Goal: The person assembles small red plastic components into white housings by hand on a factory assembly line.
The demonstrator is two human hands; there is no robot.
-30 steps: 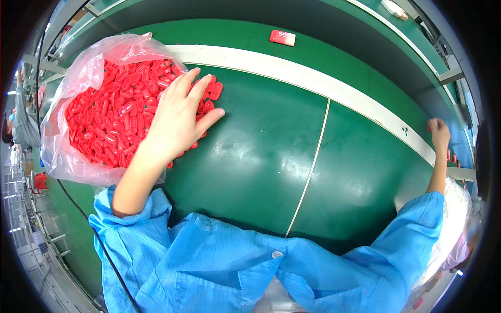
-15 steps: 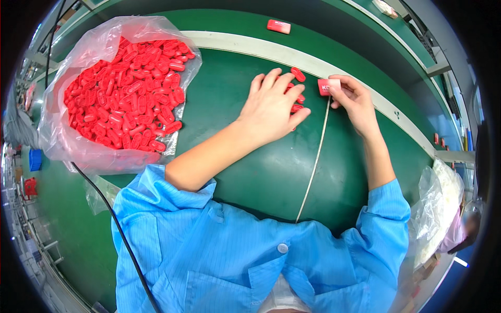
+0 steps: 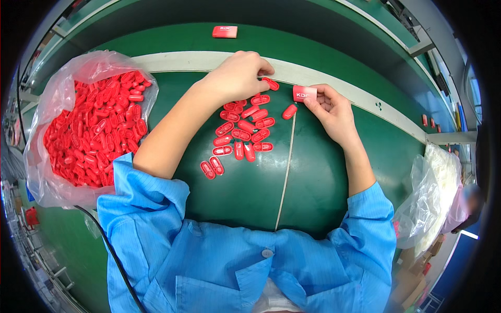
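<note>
My right hand (image 3: 333, 112) pinches a small red-to-pale block-shaped case (image 3: 304, 94) between thumb and fingers, just above the green table. Below that case lies a single red oval plastic piece (image 3: 289, 111). My left hand (image 3: 237, 73) is over the far edge of a spread of red oval plastic pieces (image 3: 245, 125), with finger and thumb apart around one red piece (image 3: 270, 84) at the pale strip. Several spread pieces show a hollow side, others a smooth back. Part of the spread is hidden under my left hand.
A clear plastic bag (image 3: 34, 156) full of such red pieces stands at the left. Another red-to-pale case (image 3: 224, 32) lies beyond the pale strip (image 3: 177, 61). A thin cord (image 3: 284, 182) crosses the table. Clear bags with white contents (image 3: 425, 195) sit at the right.
My left hand has moved off to the far left of the spread and several red pieces now show on the table. My right hand still holds the case. The whole view has shifted.
</note>
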